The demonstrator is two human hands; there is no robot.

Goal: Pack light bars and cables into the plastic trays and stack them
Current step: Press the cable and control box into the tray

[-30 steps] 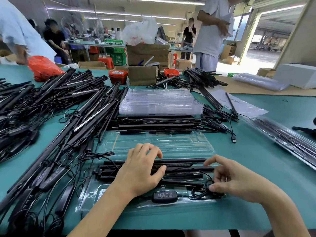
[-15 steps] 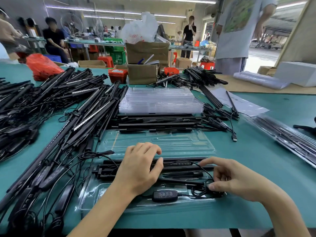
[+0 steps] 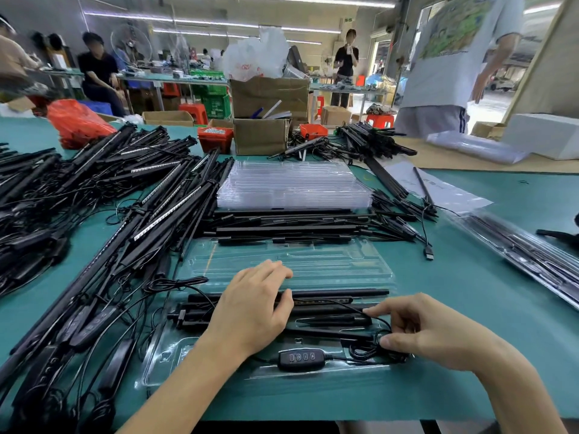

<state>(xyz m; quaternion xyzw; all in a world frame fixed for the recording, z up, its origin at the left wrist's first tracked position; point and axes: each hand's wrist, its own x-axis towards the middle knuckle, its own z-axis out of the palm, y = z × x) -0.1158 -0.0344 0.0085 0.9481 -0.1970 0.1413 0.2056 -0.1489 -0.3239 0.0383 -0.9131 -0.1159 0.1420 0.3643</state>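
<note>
My right hand [image 3: 419, 335] is working the coiled cable [image 3: 372, 350] at the right end of the near tray [image 3: 163, 364]: thumb and curled fingers pinch the black loops, with the forefinger stretched out along a strand that runs up over the bars. My left hand [image 3: 253, 311] lies palm down across the light bars [image 3: 338, 294] seated in that tray, fingers nearly straight and relaxed, pressing rather than gripping.

To do this step well, I judge that I should keep the left palm flat so the bars stay in their grooves while I tuck the coil down into its pocket. The loops look springy, so I would press them in together, then lay the loose strand flat so nothing rides above the tray's rim. Otherwise the next tray may not sit level on it.

The inline controller [image 3: 301, 359] sits in the front channel of the tray, between my two wrists, its cable running right toward the coil. Just behind the near tray lies an empty tray [image 3: 288, 261]. Farther back on the green tabletop [image 3: 470, 277] is a stack of clear trays [image 3: 294, 186], with loose bars [image 3: 282, 227] heaped in front of it and a larger tangle of bars and cables [image 3: 94, 214] spreading to the left.
</note>
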